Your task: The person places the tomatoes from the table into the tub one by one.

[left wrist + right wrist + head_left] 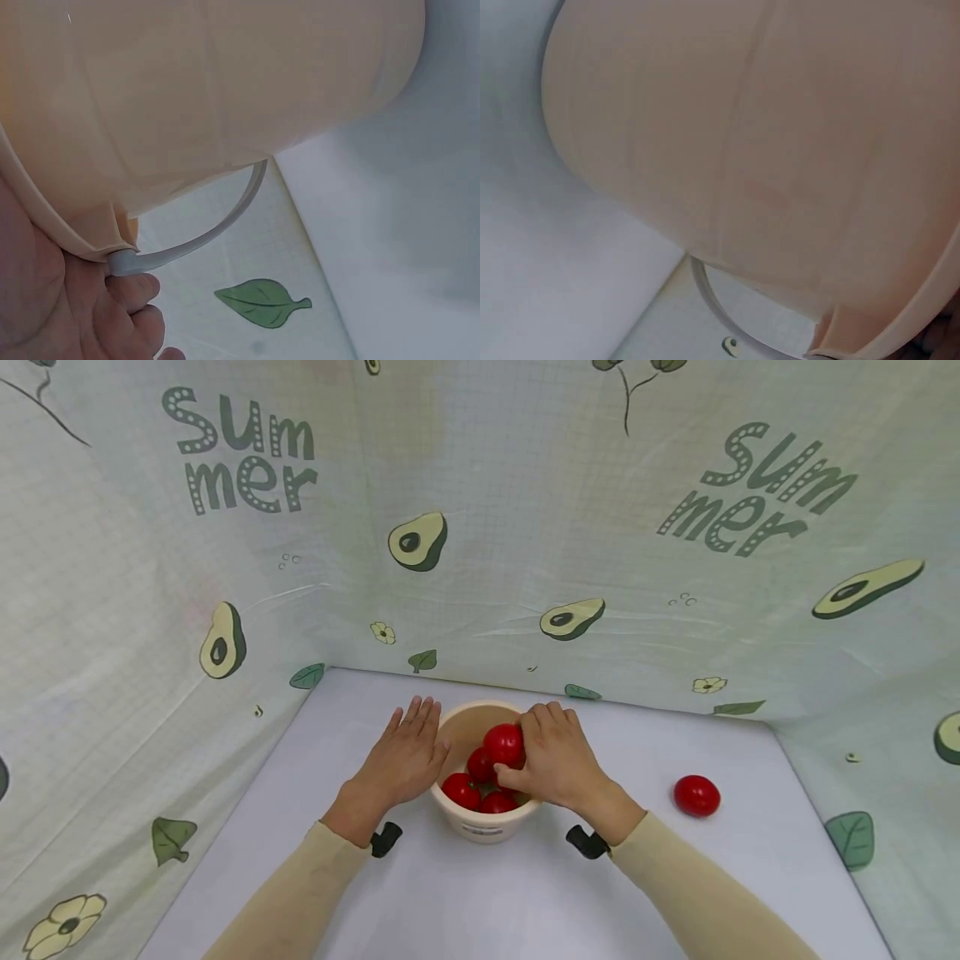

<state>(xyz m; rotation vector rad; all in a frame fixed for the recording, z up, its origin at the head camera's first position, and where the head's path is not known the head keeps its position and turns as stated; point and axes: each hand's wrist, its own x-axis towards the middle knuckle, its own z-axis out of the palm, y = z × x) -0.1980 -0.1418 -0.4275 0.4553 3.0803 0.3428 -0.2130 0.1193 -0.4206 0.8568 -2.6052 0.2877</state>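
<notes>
A cream bucket (480, 828) stands on the white table with several red tomatoes (461, 791) inside. My left hand (401, 760) lies against the bucket's left rim with its fingers straight. The left wrist view shows that hand (105, 315) touching the rim beside the grey handle (202, 240). Over the right rim, my right hand (558, 756) curls round the uppermost tomato (503, 744), thumb below it; its fingertips are hidden. Only a dark bit of the right hand (939, 337) shows at the rim in the right wrist view.
One more red tomato (697, 796) lies on the table (757, 860) to the right of the bucket. A pale cloth (495, 560) printed with avocados, leaves and lettering hangs behind and along both sides of the table.
</notes>
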